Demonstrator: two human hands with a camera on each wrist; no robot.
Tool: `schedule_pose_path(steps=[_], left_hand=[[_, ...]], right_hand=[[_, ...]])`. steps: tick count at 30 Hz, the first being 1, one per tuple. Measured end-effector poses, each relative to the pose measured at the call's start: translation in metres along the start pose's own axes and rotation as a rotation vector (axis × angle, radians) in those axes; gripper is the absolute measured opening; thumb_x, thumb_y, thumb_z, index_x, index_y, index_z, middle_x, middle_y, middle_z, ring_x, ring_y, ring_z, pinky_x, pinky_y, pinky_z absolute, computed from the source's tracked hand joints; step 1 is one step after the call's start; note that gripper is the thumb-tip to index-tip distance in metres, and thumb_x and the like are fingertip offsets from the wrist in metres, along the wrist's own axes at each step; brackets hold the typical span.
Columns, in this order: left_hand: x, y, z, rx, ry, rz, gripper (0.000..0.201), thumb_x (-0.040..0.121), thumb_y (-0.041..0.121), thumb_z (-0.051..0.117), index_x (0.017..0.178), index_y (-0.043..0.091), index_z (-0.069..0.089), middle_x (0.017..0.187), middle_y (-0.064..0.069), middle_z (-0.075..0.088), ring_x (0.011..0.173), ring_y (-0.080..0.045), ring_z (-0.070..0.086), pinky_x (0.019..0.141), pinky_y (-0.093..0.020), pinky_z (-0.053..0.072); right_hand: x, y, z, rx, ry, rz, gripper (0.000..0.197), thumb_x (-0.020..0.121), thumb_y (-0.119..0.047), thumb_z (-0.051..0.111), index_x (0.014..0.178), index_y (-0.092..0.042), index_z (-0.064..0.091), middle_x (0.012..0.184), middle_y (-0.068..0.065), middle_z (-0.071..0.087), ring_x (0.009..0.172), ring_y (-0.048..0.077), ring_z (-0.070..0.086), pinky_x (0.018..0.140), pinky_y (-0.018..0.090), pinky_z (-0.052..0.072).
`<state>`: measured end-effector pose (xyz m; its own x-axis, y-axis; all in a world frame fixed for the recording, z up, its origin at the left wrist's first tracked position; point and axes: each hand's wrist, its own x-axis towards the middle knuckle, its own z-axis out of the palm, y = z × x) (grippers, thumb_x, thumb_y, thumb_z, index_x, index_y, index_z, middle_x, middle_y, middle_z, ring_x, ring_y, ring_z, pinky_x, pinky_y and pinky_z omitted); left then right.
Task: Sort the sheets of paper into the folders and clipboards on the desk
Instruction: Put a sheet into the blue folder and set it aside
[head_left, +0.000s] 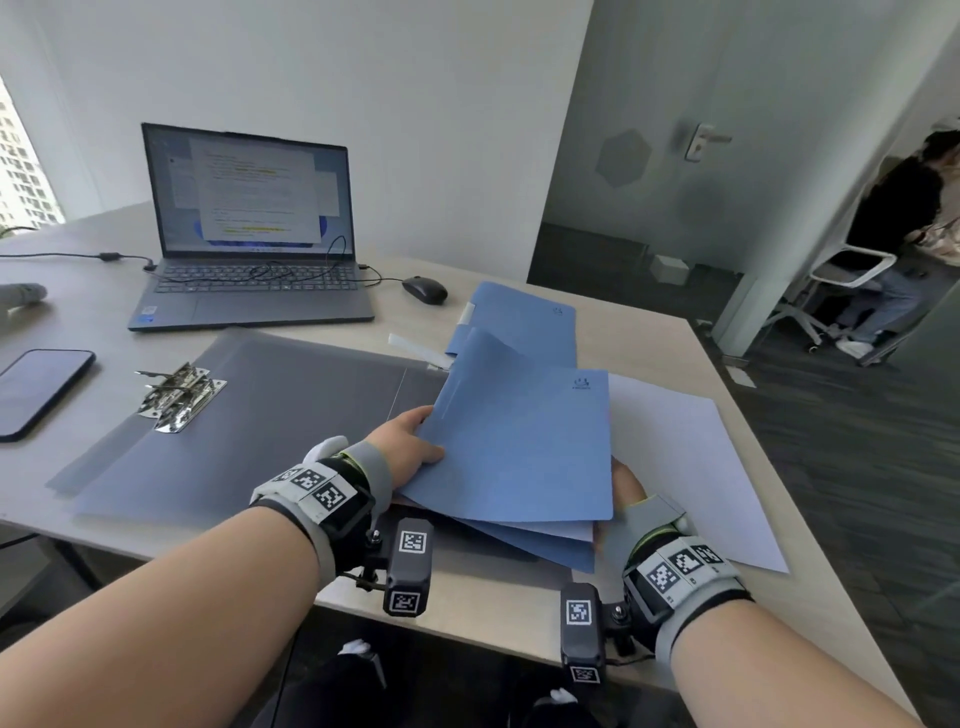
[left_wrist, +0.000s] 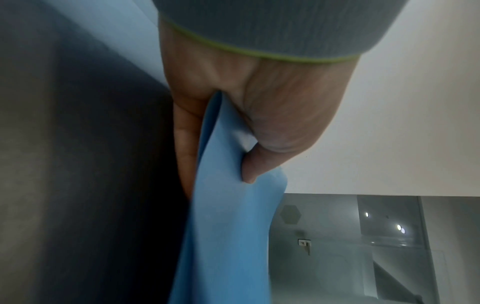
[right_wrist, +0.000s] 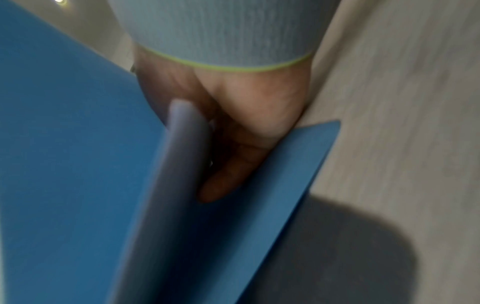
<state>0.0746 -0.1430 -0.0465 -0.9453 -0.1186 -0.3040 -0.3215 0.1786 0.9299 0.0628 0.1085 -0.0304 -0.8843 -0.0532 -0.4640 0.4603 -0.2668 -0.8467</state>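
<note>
Head looks down; wrist views close, sharing blue folder (head_left: 519, 447).

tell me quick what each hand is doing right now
Left hand: pinching the top cover of the blue folder, thumb over, fingers under.
Right hand: fingers curled inside the same folder at its right edge, holding it.

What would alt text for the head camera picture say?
Two hands, left and right, hold a blue folder open over a grey clipboard on a desk; a laptop, phone and mouse lie behind.
</note>
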Motion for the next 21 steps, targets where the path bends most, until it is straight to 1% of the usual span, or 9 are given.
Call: schedule_pose_path(steps=[2, 4, 7, 10, 13, 16, 18, 19, 21], left_hand=[[-0.004, 0.002, -0.001, -0.034, 0.017, 0.043, 0.068, 0.08, 0.008, 0.069, 0.141, 0.033, 0.05, 0.12, 0.002, 0.068, 0.103, -0.026, 0.069, 0.099, -0.045, 0.052], [-0.01, 0.004, -0.002, -0.117, 0.019, 0.082, 0.067, 0.077, 0.007, 0.068, 0.137, 0.036, 0.054, 0.118, 0.004, 0.071, 0.101, -0.026, 0.071, 0.099, -0.046, 0.052], [-0.018, 0.006, -0.004, -0.286, 0.022, 0.133, 0.058, 0.087, -0.007, 0.058, 0.122, 0.04, 0.062, 0.109, 0.001, 0.075, 0.091, -0.027, 0.072, 0.089, -0.044, 0.057], [-0.028, 0.01, -0.003, -0.371, 0.001, 0.18, 0.061, 0.09, -0.01, 0.052, 0.128, 0.037, 0.059, 0.111, 0.0, 0.075, 0.086, -0.026, 0.073, 0.08, -0.04, 0.059], [-0.035, 0.013, -0.003, -0.381, -0.033, 0.203, 0.06, 0.091, -0.008, 0.054, 0.134, 0.035, 0.056, 0.118, -0.002, 0.073, 0.096, -0.031, 0.071, 0.088, -0.046, 0.057], [-0.035, 0.013, -0.007, -0.24, 0.014, 0.217, 0.059, 0.085, 0.006, 0.066, 0.137, 0.03, 0.052, 0.12, -0.002, 0.071, 0.103, -0.03, 0.071, 0.095, -0.048, 0.054], [-0.035, 0.015, -0.013, 0.018, 0.061, 0.194, 0.06, 0.076, 0.028, 0.075, 0.131, 0.032, 0.051, 0.117, 0.001, 0.07, 0.096, -0.022, 0.071, 0.091, -0.04, 0.055], [-0.036, 0.017, -0.016, 0.168, 0.1, 0.169, 0.056, 0.076, 0.034, 0.076, 0.126, 0.034, 0.05, 0.113, 0.002, 0.068, 0.093, -0.019, 0.07, 0.087, -0.036, 0.055], [-0.037, 0.02, -0.022, 0.394, 0.235, 0.184, 0.055, 0.075, 0.04, 0.078, 0.122, 0.033, 0.049, 0.108, 0.001, 0.06, 0.094, -0.02, 0.065, 0.086, -0.037, 0.054]], right_hand=[[-0.003, -0.002, -0.007, -0.03, 0.035, -0.026, 0.025, 0.096, -0.025, 0.054, 0.073, -0.017, 0.056, 0.062, 0.005, 0.06, 0.059, 0.023, 0.054, 0.057, 0.027, 0.042], [-0.003, -0.005, -0.009, -0.091, 0.141, -0.111, 0.029, 0.091, -0.035, 0.059, 0.072, -0.014, 0.058, 0.069, 0.007, 0.063, 0.059, 0.025, 0.057, 0.057, 0.028, 0.045], [-0.003, -0.008, -0.012, -0.097, 0.174, -0.203, 0.047, 0.097, -0.051, 0.045, 0.092, -0.009, 0.066, 0.088, 0.008, 0.072, 0.072, 0.025, 0.066, 0.065, 0.033, 0.05], [-0.009, -0.008, -0.013, -0.196, 0.126, -0.289, 0.025, 0.097, -0.037, 0.054, 0.107, -0.016, 0.065, 0.102, 0.009, 0.072, 0.079, 0.024, 0.068, 0.067, 0.034, 0.051], [-0.014, -0.008, -0.012, -0.135, -0.004, -0.223, 0.022, 0.094, -0.015, 0.059, 0.115, -0.014, 0.065, 0.107, 0.009, 0.073, 0.088, 0.028, 0.071, 0.078, 0.042, 0.057], [-0.016, -0.006, -0.008, -0.116, -0.06, -0.212, 0.026, 0.093, -0.008, 0.059, 0.117, -0.017, 0.066, 0.111, 0.009, 0.073, 0.1, 0.035, 0.07, 0.084, 0.053, 0.056], [-0.016, -0.005, -0.008, -0.163, -0.05, -0.282, 0.026, 0.094, -0.006, 0.057, 0.113, -0.02, 0.067, 0.11, 0.006, 0.074, 0.1, 0.032, 0.07, 0.083, 0.049, 0.056], [-0.017, -0.005, -0.007, -0.181, -0.048, -0.315, 0.026, 0.095, -0.004, 0.056, 0.11, -0.022, 0.068, 0.109, 0.004, 0.074, 0.098, 0.029, 0.07, 0.084, 0.047, 0.056], [-0.02, -0.005, -0.009, -0.204, -0.056, -0.356, 0.028, 0.095, -0.001, 0.054, 0.105, -0.023, 0.068, 0.107, 0.003, 0.074, 0.096, 0.026, 0.07, 0.084, 0.044, 0.055]])
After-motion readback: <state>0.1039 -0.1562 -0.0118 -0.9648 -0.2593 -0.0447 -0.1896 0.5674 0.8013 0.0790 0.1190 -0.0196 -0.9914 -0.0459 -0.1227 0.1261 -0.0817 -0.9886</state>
